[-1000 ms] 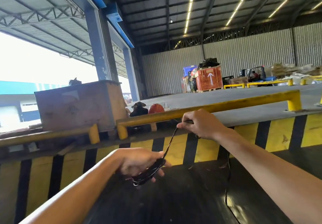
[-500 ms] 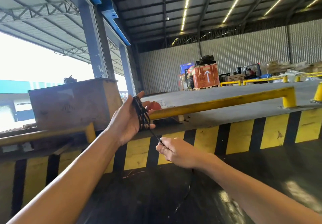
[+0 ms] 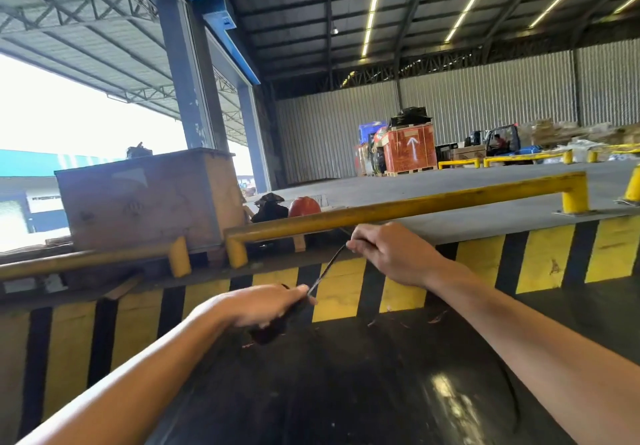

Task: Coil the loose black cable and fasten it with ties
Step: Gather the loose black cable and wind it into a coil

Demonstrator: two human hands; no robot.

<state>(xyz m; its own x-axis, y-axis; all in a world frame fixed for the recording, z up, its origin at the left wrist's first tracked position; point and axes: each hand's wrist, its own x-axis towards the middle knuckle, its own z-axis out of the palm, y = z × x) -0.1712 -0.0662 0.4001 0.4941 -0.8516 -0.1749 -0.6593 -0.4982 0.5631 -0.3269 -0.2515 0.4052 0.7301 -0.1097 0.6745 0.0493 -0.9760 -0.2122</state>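
Black cable: taut free run, long axis slanting from lower left up to upper right, between both hands. Left hand: closed over the dark coiled bundle, palm down; coil blurred. Right hand: fingers pinched on the cable's upper end, just below the yellow guard rail. Striped dock edge behind; dark glossy surface open beneath the arms.

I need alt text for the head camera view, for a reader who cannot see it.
Two bare hands stretch a black cable taut: left hand grips the coiled bundle, right hand pinches the strand higher up. Behind them, a yellow rail in a warehouse.
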